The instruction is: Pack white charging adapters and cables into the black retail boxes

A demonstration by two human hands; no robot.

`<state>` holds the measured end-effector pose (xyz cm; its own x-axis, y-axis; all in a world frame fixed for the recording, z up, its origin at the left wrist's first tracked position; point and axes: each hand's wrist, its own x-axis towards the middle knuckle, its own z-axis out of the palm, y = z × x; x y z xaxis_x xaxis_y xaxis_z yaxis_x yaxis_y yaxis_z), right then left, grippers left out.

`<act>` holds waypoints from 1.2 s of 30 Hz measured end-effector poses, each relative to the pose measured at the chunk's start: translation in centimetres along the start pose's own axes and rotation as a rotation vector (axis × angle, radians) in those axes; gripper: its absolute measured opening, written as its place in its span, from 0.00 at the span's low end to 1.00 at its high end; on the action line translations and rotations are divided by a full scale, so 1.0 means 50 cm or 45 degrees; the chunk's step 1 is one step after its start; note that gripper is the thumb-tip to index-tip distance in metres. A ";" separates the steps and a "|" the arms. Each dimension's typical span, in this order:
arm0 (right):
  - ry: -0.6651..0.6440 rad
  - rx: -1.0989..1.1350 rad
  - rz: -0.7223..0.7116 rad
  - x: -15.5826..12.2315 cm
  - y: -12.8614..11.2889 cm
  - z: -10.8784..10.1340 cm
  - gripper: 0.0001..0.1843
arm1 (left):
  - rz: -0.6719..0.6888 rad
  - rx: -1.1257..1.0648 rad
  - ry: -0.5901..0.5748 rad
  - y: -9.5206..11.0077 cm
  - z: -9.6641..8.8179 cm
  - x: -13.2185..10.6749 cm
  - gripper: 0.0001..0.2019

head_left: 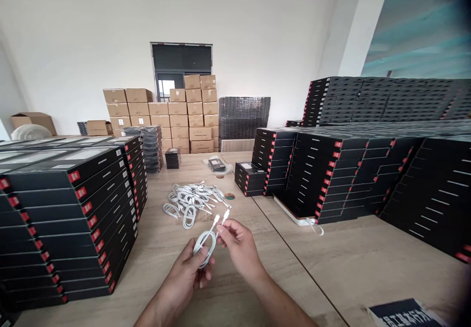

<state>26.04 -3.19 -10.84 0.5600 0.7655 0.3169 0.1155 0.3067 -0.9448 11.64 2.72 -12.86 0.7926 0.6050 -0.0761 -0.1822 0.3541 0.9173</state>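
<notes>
A coiled white charging cable (204,242) is held above the wooden table in front of me. My left hand (195,265) is closed round the lower part of the coil, thumb on top. With thumb and fingertips, my right hand (237,241) pinches one end of the same cable just below its white connector. The other connector points up beside it. Just beyond my hands lies a loose pile of similar white cables (196,197), several of them coiled.
Tall stacks of black boxes with red labels stand at the left (99,209) and right (320,175). A white-edged tablet-like slab (294,215) with a cord lies under the right stacks. Cardboard cartons (176,116) line the back wall. A round hole (229,196) pierces the table (265,253).
</notes>
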 end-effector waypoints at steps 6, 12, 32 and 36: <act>0.000 -0.026 -0.027 -0.001 -0.008 0.001 0.18 | 0.049 -0.074 0.016 -0.005 0.004 0.001 0.20; 0.004 0.014 0.000 -0.004 -0.010 0.003 0.19 | -0.091 -0.345 0.053 0.008 0.001 0.004 0.17; 0.005 -0.041 0.074 -0.002 -0.003 0.001 0.20 | -0.121 -0.225 -0.038 0.021 0.001 -0.004 0.19; 0.018 -0.051 0.051 -0.003 -0.007 0.005 0.16 | -0.010 -0.035 0.028 0.013 0.008 -0.002 0.20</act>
<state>25.72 -3.29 -10.51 0.5761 0.7686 0.2782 0.1252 0.2533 -0.9593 11.66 2.59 -12.11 0.7809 0.6178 -0.0922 -0.1922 0.3780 0.9056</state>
